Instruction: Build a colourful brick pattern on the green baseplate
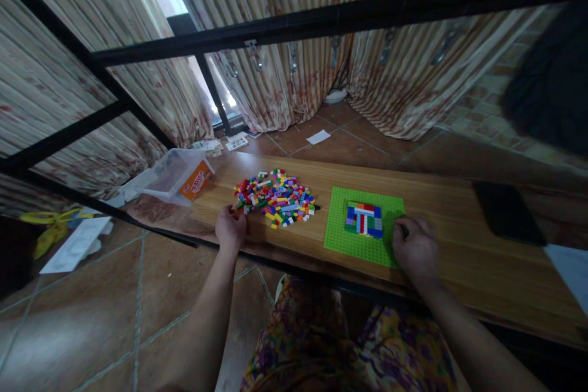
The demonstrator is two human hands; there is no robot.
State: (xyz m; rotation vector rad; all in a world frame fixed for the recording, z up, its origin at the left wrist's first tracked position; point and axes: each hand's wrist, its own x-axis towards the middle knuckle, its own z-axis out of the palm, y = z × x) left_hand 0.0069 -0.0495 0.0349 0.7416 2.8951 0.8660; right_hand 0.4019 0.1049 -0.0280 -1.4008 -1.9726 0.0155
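A heap of small coloured toy bricks (280,196) is spread over the wooden bench top. At its lower left edge is my left hand (231,228), fingers curled and closed by the outermost bricks; what they hold, if anything, is too small to make out. Right of the heap lies a green studded baseplate (337,236). A square build of blue, white, red, green and grey bricks (364,219) sits near the middle of it. My right hand (416,248) rests at the plate's right edge with its fingers curled in, hiding whatever may be between them.
A clear plastic box (172,171) with an orange label stands at the bench's left end. Toward the right lie a dark flat tablet-like thing (508,213) and a white sheet (572,269). Black metal bars (294,26) cross beyond the bench, before striped curtains (298,86).
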